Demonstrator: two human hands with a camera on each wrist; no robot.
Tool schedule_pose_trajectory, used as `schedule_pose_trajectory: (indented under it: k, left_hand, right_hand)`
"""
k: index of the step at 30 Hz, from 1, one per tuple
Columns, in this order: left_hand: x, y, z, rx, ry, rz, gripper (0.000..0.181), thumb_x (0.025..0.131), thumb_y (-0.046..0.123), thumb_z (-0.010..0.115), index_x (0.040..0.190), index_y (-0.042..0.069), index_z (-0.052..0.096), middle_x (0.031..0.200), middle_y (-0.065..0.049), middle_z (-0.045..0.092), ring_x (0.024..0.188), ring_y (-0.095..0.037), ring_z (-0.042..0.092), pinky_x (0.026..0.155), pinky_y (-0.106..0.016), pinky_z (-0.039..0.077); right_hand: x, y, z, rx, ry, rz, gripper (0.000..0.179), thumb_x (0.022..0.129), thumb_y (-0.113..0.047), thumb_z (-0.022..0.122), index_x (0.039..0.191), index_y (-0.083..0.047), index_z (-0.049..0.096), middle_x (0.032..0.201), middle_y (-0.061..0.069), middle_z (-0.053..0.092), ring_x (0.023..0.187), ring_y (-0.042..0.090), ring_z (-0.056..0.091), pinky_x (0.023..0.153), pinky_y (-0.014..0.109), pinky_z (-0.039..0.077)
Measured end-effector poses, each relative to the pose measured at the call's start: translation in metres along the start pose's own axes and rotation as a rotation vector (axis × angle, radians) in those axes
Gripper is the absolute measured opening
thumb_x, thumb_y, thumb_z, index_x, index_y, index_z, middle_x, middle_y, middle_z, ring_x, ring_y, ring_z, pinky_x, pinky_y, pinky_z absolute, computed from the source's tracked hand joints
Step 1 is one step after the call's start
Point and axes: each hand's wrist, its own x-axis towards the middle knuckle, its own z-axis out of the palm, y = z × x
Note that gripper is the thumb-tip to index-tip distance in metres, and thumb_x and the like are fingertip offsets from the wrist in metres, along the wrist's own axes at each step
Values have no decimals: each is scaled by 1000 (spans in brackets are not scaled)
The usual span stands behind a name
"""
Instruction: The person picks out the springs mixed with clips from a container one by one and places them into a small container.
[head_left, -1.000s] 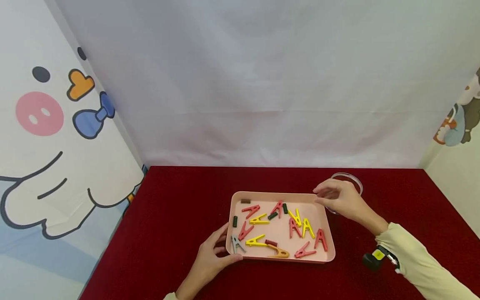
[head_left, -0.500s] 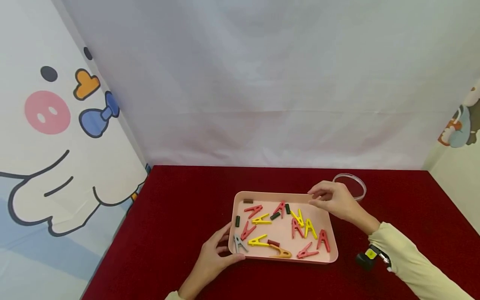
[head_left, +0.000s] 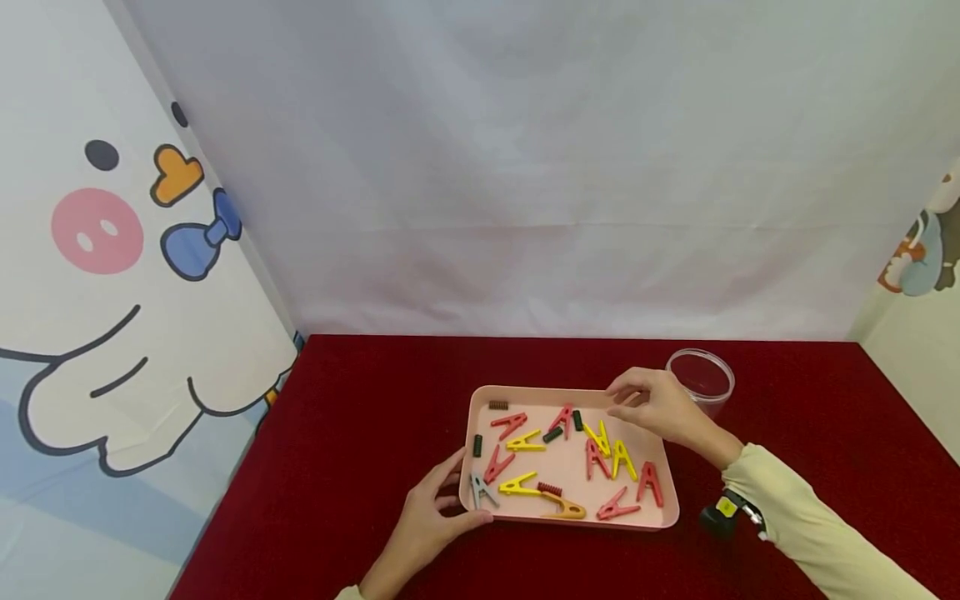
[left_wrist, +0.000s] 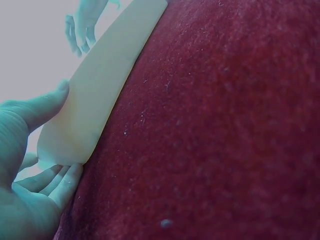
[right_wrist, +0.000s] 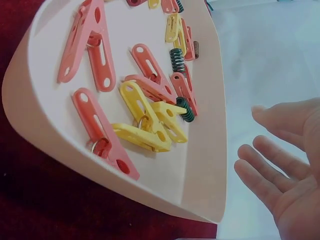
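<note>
A shallow pink tray (head_left: 558,462) holds several clothes pegs: red (head_left: 648,483), yellow (head_left: 519,484), a grey one (head_left: 483,490) and an orange one (head_left: 564,507). Loose coil springs, some dark green (right_wrist: 177,61) and some brown (head_left: 498,406), lie among them. My left hand (head_left: 427,521) holds the tray's front left corner, thumb against the front wall and fingers round the left side. Above the back right rim hovers my right hand (head_left: 656,407), thumb and fingers apart. In the right wrist view this hand (right_wrist: 290,185) is beyond the tray wall, holding nothing.
A clear round container (head_left: 697,352) stands behind the right hand, partly hidden by it. Dark red cloth (head_left: 375,400) covers the table. White sheeting (head_left: 525,208) closes off the back, and a cartoon-printed panel (head_left: 60,333) stands at the left.
My right hand has moved a little left along the tray's back rim, uncovering more of the clear container. My left hand keeps its place at the tray corner.
</note>
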Motion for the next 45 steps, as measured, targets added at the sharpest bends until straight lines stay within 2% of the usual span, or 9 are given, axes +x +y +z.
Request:
schedule_pose_trajectory:
  k: [4,10,13,21,27,34,39,45]
  left_hand:
    - [-1,8,-1,-16,-4,-6,85,74,20,83,145,8,37,134,-17,47,113,-30,49,83,-36,51]
    - [3,-9,1,7,8,-2,86,74,29,83,146,18,37,134,-9,48,114,-23,50,83,-29,51]
    - [5,-14,1,0,11,6,86,73,31,83,145,20,38,133,-7,48,113,-23,50,82,-27,51]
    - [6,-16,1,12,7,1,86,73,33,83,145,20,39,132,-7,49,113,-23,50,81,-25,50]
    - [6,-17,1,-2,-3,25,86,73,32,83,145,18,39,132,-8,49,113,-24,51,80,-25,51]
    - [4,-17,1,14,-3,-24,87,73,34,82,146,19,38,133,-6,48,113,-22,50,81,-23,50]
    - [4,-18,1,11,0,-34,87,72,34,83,146,18,38,134,-8,47,113,-23,50,80,-23,50]
    - [4,-17,0,8,-4,-36,87,73,34,82,146,18,37,135,-7,47,112,-22,50,80,-22,50]
  right_hand:
    - [2,-1,3,2,-16,6,19,77,-9,79,94,-5,71,89,5,67,77,17,64,68,32,55]
    - [7,-1,7,-1,-33,-4,19,77,-7,78,95,-4,70,89,6,67,78,17,64,69,34,55]
    - [9,0,10,9,-43,-16,19,77,-6,78,95,-4,70,89,7,67,78,17,64,69,34,55]
    - [12,1,19,5,-90,-23,18,79,-6,76,95,-3,70,90,6,66,79,18,63,69,35,55]
    - [12,3,24,-8,-127,-33,17,79,-3,75,95,-2,70,90,9,66,79,19,63,70,34,55]
    - [15,5,31,-19,-167,-72,18,79,-1,73,97,0,70,90,9,66,79,19,63,69,32,55]
    - [19,4,39,-56,-193,-48,20,79,-5,75,98,-1,71,91,8,66,82,21,63,70,32,54]
    - [23,-2,46,-153,-235,26,23,77,-10,77,98,-4,72,94,5,67,84,18,60,72,33,53]
